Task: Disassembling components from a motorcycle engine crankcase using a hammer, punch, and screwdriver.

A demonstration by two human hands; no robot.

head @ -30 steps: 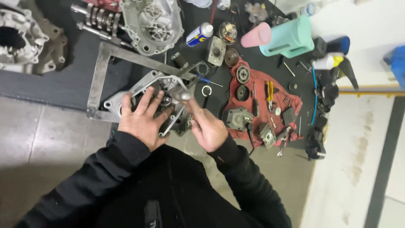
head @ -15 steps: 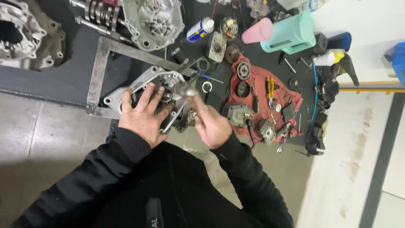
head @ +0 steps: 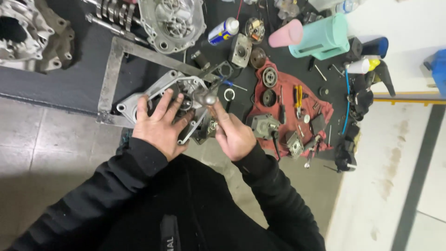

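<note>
My left hand (head: 160, 124) lies flat with fingers spread on a grey cast-metal engine cover (head: 139, 100), which rests on a steel frame (head: 111, 69) on the dark mat. My right hand (head: 233, 135) is closed around the handle of a small metal hammer; its shiny hammer head (head: 206, 98) sits just above the cover's right side, close to my left fingertips. Both arms wear black sleeves.
A red cloth (head: 320, 109) to the right holds gears, small parts and yellow-handled pliers (head: 298, 95). A spray can (head: 223, 30), pink cup (head: 285, 34), mint-green box (head: 325, 37), engine casing (head: 173, 21) and gear shaft (head: 109, 11) lie farther back. Another casing (head: 28, 35) sits far left.
My right hand has lifted the hammer head slightly up and right over the cover. My left hand stays pressed on the cover. The camera view has shifted a little.
</note>
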